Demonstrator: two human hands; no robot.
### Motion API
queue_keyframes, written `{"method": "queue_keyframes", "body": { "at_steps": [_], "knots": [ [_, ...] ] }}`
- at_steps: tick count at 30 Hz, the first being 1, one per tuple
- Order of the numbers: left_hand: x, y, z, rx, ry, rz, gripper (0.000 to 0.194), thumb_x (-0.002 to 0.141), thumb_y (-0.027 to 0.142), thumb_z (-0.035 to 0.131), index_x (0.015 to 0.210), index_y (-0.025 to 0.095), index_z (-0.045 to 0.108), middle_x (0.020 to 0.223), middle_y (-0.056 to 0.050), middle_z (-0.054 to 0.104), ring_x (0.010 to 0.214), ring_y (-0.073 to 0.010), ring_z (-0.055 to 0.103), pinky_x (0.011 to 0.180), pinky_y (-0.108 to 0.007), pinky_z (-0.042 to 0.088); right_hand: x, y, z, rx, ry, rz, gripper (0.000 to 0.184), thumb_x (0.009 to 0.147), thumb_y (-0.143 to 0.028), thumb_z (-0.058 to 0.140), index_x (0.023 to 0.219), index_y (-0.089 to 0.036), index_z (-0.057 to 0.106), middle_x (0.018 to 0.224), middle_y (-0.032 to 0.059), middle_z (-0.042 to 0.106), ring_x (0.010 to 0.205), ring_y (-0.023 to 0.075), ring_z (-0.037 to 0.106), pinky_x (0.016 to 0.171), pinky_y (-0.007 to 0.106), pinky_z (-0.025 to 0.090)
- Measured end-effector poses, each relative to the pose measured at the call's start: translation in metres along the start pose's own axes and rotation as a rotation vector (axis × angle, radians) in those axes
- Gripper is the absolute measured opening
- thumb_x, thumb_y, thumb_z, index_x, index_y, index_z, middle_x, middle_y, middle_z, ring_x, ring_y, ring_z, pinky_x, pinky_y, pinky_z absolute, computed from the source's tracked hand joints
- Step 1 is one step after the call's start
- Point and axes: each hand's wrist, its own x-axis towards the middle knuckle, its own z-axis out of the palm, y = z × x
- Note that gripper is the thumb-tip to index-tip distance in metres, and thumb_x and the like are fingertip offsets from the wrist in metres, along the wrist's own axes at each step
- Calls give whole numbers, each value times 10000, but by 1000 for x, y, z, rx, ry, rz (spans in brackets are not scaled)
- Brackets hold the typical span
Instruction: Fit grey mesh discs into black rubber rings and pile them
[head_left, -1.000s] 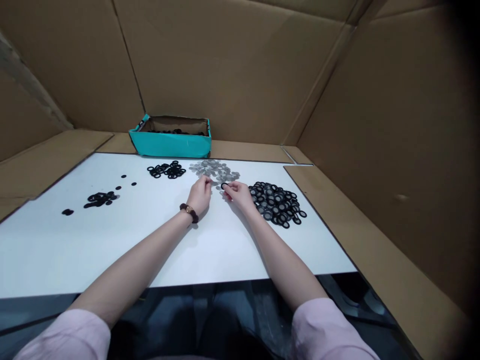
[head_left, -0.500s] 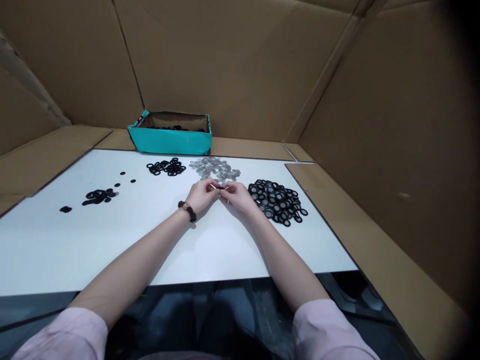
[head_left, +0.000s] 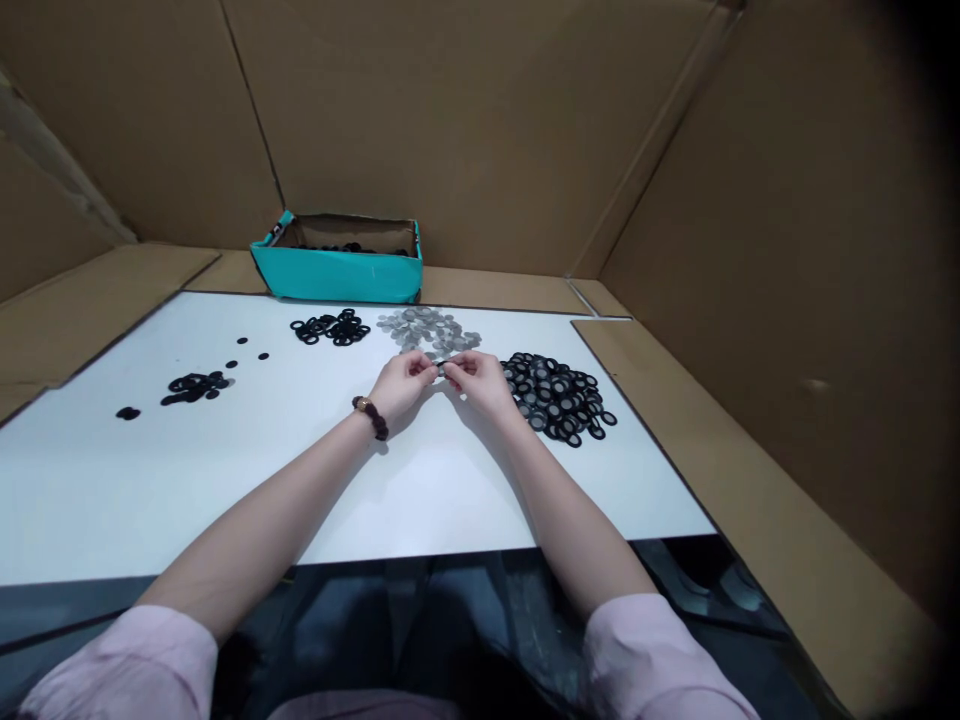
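Fingertip to fingertip over the white table, my left hand (head_left: 405,382) and my right hand (head_left: 480,382) are both closed on one small black ring (head_left: 442,365). A grey disc seems to sit in it, mostly covered by my fingers. Just beyond my hands lies a scattered pile of grey translucent discs (head_left: 427,328). To the right of my right hand is a heap of black rings with grey centres (head_left: 559,400). Bare black rings (head_left: 330,327) lie in a loose group beyond my left hand.
A turquoise open box (head_left: 337,275) with black pieces inside stands at the back. On the left of the white tabletop (head_left: 225,480) lie a cluster of black rings and discs (head_left: 195,387) and several loose black discs (head_left: 128,413). Cardboard walls (head_left: 465,130) surround the table.
Both hands still meet at the same spot, and the fingers have shifted slightly around the ring, which now shows a little more. The view has tilted a little.
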Motion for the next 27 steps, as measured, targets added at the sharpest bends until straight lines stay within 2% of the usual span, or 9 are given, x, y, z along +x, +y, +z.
{"method": "queue_keyframes", "body": {
  "at_steps": [3,7,9,12,15,21,24,27],
  "knots": [
    [-1,1,-4,168,-55,38,179,731,321,518,628,175,524,598,7,535,579,-124,478,547,-258,392,0,-2,-2,118,-50,82,110,629,-255,642,616,-156,595,481,-14,549,427,94,469,463,241,407],
    [1,1,-12,300,-106,99,175,716,331,531,717,174,607,703,-14,626,635,-140,525,591,-263,412,-1,-1,-7,173,-210,181,196,599,-289,717,566,-149,582,454,5,554,405,102,495,436,249,434],
    [2,1,-15,311,-150,113,199,718,340,522,744,172,625,728,-20,643,638,-143,535,601,-264,416,-1,-1,-8,176,-278,196,225,591,-302,741,560,-147,581,452,12,558,408,106,507,434,250,443],
    [2,3,-15,380,-205,120,221,740,346,479,721,172,614,675,-20,619,613,-152,518,588,-271,397,-2,-1,-9,164,-316,195,229,603,-304,743,570,-152,575,452,10,558,411,109,514,432,246,437],
    [1,5,-13,446,-163,113,208,755,323,444,673,178,568,632,-16,575,617,-158,498,589,-275,377,-2,-1,-8,144,-312,173,213,635,-290,716,573,-158,560,456,6,554,427,107,518,436,231,416],
    [0,3,-9,324,-140,-15,196,747,315,457,661,162,545,626,-17,551,606,-148,479,570,-270,369,-5,4,-5,-19,-245,91,186,681,-246,665,564,-149,557,455,5,547,435,88,491,452,213,383],
    [-1,6,-8,248,-152,-73,184,724,294,485,602,162,522,570,-10,512,553,-131,447,527,-259,340,-5,1,-5,-13,-251,164,226,703,-278,660,555,-143,556,459,17,554,430,99,510,460,223,400],
    [-4,14,-11,145,-212,-155,210,696,260,511,514,170,457,491,8,430,487,-102,384,475,-244,295,-6,-5,-5,29,-301,233,296,730,-304,648,514,-145,522,427,-1,505,385,75,451,414,209,343]
  ]
}}
